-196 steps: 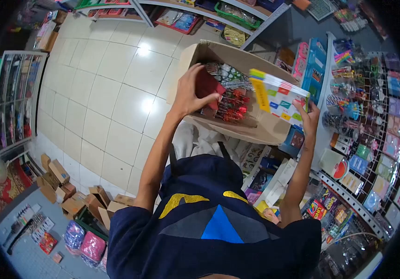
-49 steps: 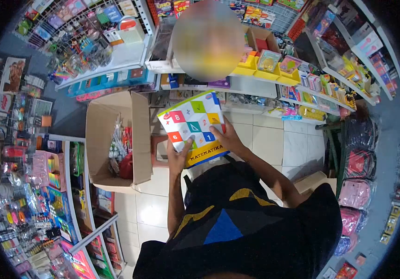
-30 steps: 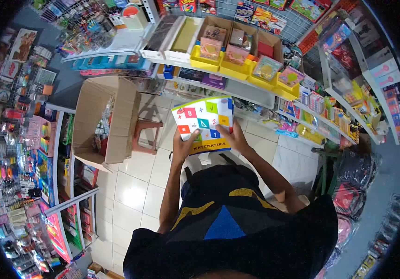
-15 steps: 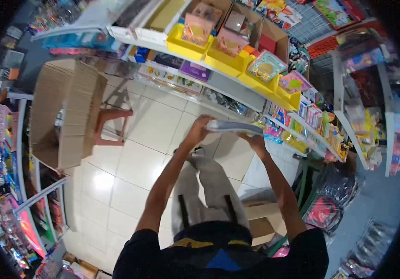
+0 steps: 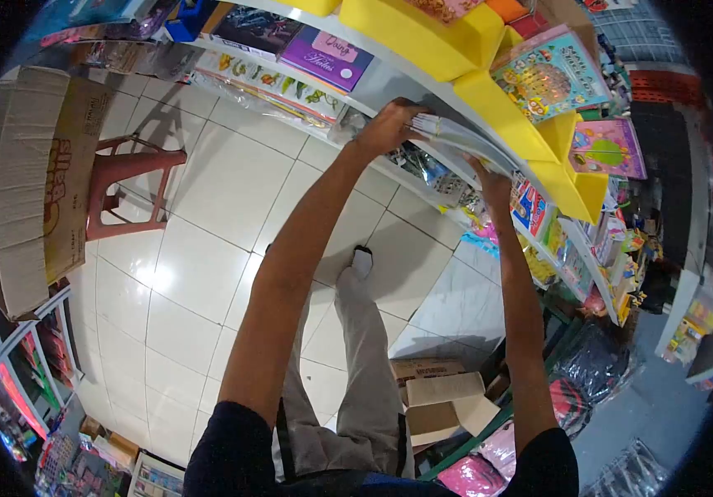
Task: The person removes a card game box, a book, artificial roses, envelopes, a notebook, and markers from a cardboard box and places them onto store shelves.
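Up by the shelf (image 5: 389, 79), thin book stack (image 5: 464, 142) gripped edge-on: left hand (image 5: 385, 128) closed on one end, right hand (image 5: 493, 184) under the other. Probably light, bendy, slippery; best held at both ends.

Only a cursive word, perhaps "Quing", shows on the purple book (image 5: 326, 56); other print is illegible.

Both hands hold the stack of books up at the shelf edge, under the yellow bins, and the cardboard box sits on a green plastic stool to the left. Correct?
Not quite: in the head view the stool under the cardboard box is reddish-brown, not green. The rest stands: the left hand and right hand hold the stack of books at the shelf edge, under the yellow bins.
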`<state>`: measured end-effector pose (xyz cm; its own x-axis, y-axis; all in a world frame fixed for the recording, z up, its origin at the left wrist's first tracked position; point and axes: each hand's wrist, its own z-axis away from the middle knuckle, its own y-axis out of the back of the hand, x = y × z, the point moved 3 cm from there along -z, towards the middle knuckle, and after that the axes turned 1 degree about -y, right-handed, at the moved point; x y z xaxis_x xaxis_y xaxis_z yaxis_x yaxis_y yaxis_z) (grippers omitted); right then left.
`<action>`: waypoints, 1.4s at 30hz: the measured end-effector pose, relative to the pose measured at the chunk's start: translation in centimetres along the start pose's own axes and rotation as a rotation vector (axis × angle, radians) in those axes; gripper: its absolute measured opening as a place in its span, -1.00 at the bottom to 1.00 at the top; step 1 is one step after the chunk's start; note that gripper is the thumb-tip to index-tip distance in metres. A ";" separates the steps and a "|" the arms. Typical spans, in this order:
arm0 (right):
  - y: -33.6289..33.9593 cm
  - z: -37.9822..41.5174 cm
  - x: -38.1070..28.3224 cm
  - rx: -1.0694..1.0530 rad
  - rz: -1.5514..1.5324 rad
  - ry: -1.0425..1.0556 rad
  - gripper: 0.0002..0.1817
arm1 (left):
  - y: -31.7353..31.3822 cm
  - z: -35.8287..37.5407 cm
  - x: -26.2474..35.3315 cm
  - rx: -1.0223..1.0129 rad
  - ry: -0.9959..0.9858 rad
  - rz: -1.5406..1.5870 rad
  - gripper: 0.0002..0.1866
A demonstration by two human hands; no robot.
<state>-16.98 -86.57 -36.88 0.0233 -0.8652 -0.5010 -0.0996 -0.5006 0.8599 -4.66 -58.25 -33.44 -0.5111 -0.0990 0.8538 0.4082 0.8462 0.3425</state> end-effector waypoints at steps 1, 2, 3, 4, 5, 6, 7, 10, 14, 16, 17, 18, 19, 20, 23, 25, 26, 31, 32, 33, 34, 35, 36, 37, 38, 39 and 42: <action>0.1 -0.5 -1.0 -0.082 -0.012 -0.066 -0.62 | -0.6 0.1 -1.2 -0.011 0.027 0.040 -0.49; 0.2 -1.0 -2.1 -0.164 -0.019 -0.133 -0.59 | -1.2 0.1 -2.5 -0.021 0.051 0.079 -0.48; 0.6 -1.7 -3.6 -0.144 -0.133 -0.183 -0.58 | -1.5 0.0 -3.5 -0.032 0.071 0.115 -0.47; 0.8 -2.6 -5.0 -0.121 -0.250 -0.231 -0.56 | -1.2 -0.1 -3.0 -0.091 0.157 0.071 -0.43; 0.5 -3.1 -5.1 -0.098 -0.368 -0.280 -0.54 | -0.9 -0.3 -2.6 -0.072 0.153 0.055 -0.42; 0.3 -3.4 -4.9 -0.049 -0.396 -0.263 -0.45 | -0.8 -0.3 -2.2 -0.055 0.151 0.043 -0.41; -0.2 -3.2 -4.2 -0.036 -0.391 -0.255 -0.48 | -1.2 0.1 -2.7 -0.040 0.152 0.034 -0.40; -1.8 -2.3 -0.8 -0.045 -0.283 -0.222 -0.58 | -2.1 -0.1 -4.7 -0.129 0.122 0.041 -0.41; -2.2 0.8 -0.5 -0.200 -0.263 -0.370 -0.57 | -0.7 2.1 -2.1 -0.159 0.112 0.228 -0.48; -1.9 3.6 -5.4 -0.187 -0.531 -0.487 -0.51 | -2.0 5.1 -0.9 -0.179 0.361 0.392 -0.47; -2.4 5.0 -7.3 -0.119 -0.720 -0.510 -0.49 | -2.8 6.7 -0.3 -0.191 0.488 0.470 -0.46; -3.3 6.9 -8.6 -0.004 -0.882 -0.603 -0.49 | -3.9 8.2 0.2 -0.158 0.682 0.559 -0.44; -4.5 8.8 -9.4 0.116 -1.045 -0.693 -0.50 | -5.0 9.7 0.6 -0.122 0.876 0.641 -0.41; -5.6 10.2 -9.5 0.153 -1.122 -0.814 -0.48 | -5.6 10.6 0.8 -0.153 0.943 0.566 -0.37; -5.3 11.2 -10.5 0.248 -1.180 -0.838 -0.41 | -6.9 11.2 1.4 -0.255 0.872 0.497 -0.33; -4.7 11.6 -10.1 0.252 -1.130 -0.811 -0.39 | -8.1 10.0 1.5 -0.271 0.788 0.507 -0.30; -3.9 10.8 -9.7 0.277 -1.170 -0.831 -0.39 | -8.2 8.3 1.5 -0.340 0.798 0.484 -0.30; 0.3 2.5 -5.7 0.206 -1.280 -0.800 -0.35 | -8.5 1.4 -0.4 -0.093 0.820 0.602 -0.26; 1.0 1.0 -4.9 0.140 -1.233 -0.877 -0.35 | -8.5 0.8 -1.1 -0.024 0.859 0.607 -0.26; 1.2 -0.8 -3.3 0.115 -1.180 -0.827 -0.34 | -8.7 0.6 -1.8 -0.012 0.909 0.600 -0.27; 1.2 -2.4 -1.5 0.088 -1.124 -0.781 -0.33 | -9.3 0.9 -2.5 0.001 0.963 0.597 -0.28; 1.2 -3.3 0.6 0.058 -1.067 -0.743 -0.33 | -10.3 1.8 -3.3 0.011 1.025 0.594 -0.29; 0.4 -3.7 3.6 0.043 -1.040 -0.737 -0.31 | -11.5 2.4 -4.8 -0.057 0.798 0.196 -0.34; -0.9 -3.7 7.3 0.028 -1.017 -0.728 -0.28 | -11.6 2.4 -4.8 0.011 0.703 0.135 -0.36; -1.9 -3.6 9.2 0.014 -0.994 -0.725 -0.26 | -11.8 2.8 -4.4 0.073 0.611 0.075 -0.38; -2.0 -3.8 9.1 0.049 -0.971 -0.774 -0.26 | -12.1 3.1 -4.1 0.132 0.519 0.014 -0.40; -2.0 -3.8 8.5 0.136 -0.866 -0.837 -0.27 | -13.9 3.1 -4.3 0.089 0.447 -0.024 -0.51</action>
<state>-12.80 -93.06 -42.50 -0.5111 0.0671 -0.8569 -0.4741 -0.8535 0.2160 -10.50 -67.93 -43.07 -0.1350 -0.3185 0.9383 0.3238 0.8808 0.3456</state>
